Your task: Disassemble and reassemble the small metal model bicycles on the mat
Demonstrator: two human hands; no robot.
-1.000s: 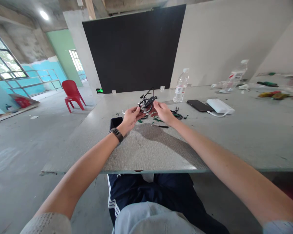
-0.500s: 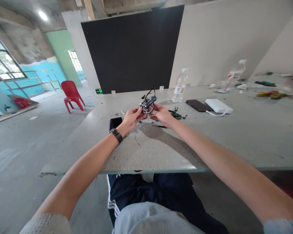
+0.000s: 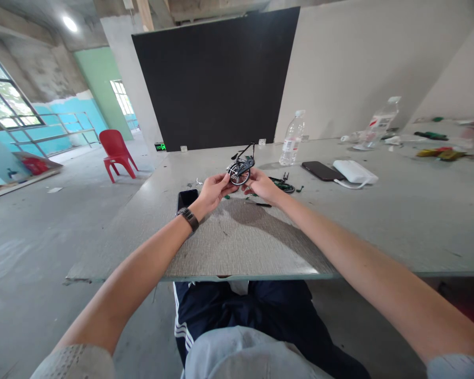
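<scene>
A small black model bicycle (image 3: 242,167) with a spoked wheel is held up over the table, between my two hands. My left hand (image 3: 215,190) is closed on its wheel side, thumb against the rim. On the other side, the fingers of my right hand (image 3: 261,186) pinch it near the frame. Beyond my right wrist lie green and black bicycle parts (image 3: 285,187). Below that hand a thin black tool (image 3: 263,205) rests on the table. Small green bits (image 3: 228,197) lie under my hands.
A black phone (image 3: 187,198) lies beside my left wrist. Further right are a water bottle (image 3: 293,138), a dark phone (image 3: 321,171) and a white power bank (image 3: 354,172) with a cable. The table's front edge (image 3: 237,277) runs before my lap. A black panel (image 3: 221,84) stands behind.
The model bicycle has tipped slightly to the right, its upper end now further right. Both hands keep their hold in nearly the same place.
</scene>
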